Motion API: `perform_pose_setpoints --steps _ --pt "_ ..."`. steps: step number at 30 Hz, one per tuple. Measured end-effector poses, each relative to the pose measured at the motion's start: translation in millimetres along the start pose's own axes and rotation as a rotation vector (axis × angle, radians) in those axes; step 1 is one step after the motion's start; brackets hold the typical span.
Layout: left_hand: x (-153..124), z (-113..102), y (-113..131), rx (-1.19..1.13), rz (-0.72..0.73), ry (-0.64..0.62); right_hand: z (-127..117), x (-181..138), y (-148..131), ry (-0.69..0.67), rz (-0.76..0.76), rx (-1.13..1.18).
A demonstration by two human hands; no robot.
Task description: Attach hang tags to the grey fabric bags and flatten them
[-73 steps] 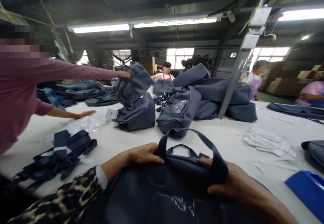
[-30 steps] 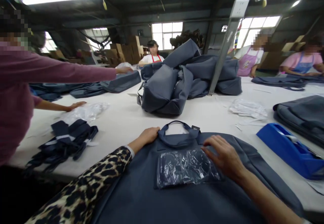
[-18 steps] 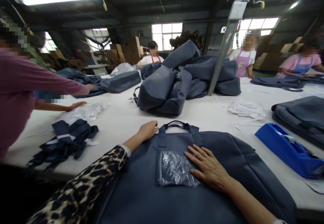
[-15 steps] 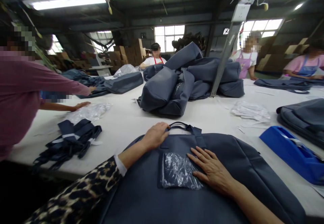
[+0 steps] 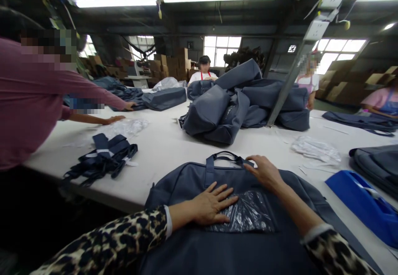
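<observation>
- While the bag [image 5: 242, 250] lies on the table [image 5: 164, 142], I rest my left hand [image 5: 214, 204] on its plastic [image 5: 253, 212], fingers spread, gripping nothing.
- My right hand [image 5: 264, 171] half-curls by the handle [image 5: 210, 167]; I can't tell its grip.
- I'd press evenly, avoiding creases.

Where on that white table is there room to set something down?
Bare tabletop shows between the strap bundle and bag pile, and between that pile and the white bundle. Crowded: the near middle, with the large bag, and the right, with the blue object and folded bag.
</observation>
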State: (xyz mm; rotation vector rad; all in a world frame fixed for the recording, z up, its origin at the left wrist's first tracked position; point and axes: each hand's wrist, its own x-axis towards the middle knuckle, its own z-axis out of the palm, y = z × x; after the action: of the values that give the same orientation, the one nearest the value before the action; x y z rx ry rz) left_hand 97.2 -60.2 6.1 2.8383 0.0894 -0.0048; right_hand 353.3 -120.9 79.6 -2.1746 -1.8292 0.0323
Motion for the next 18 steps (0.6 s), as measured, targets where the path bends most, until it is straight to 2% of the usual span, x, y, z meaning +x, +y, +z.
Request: perform_pose_setpoints --steps 3,6,10,12,15,16,18 --pt "-1.5 -0.9 2.2 0.004 0.002 0.025 12.6 38.3 -2.4 -0.057 0.11 -0.06" --pt "-5.1 0.1 3.0 -0.005 0.008 0.063 21.0 51.0 -11.1 -0.093 0.072 -0.03" --pt "-9.1 -1.3 5.2 -0.014 0.029 0.161 13.2 28.8 -22.2 -0.147 -0.166 0.056" --pt "-6.6 -8.6 6.2 -0.006 0.016 0.283 7.9 9.8 -22.7 -0.196 -0.276 0.073" --pt "8.4 -28.4 3.2 0.098 -0.03 0.485 4.8 -13.1 -18.2 -0.242 -0.36 0.07" --pt "16.3 -35.5 0.3 0.164 -0.033 0.508 4.3 -17.8 -16.6 -0.249 -0.372 0.067" --pt "33.6 -47.2 -7.4 0.306 -0.02 0.462 1.7 -25.2 -15.1 -0.251 -0.378 0.057"
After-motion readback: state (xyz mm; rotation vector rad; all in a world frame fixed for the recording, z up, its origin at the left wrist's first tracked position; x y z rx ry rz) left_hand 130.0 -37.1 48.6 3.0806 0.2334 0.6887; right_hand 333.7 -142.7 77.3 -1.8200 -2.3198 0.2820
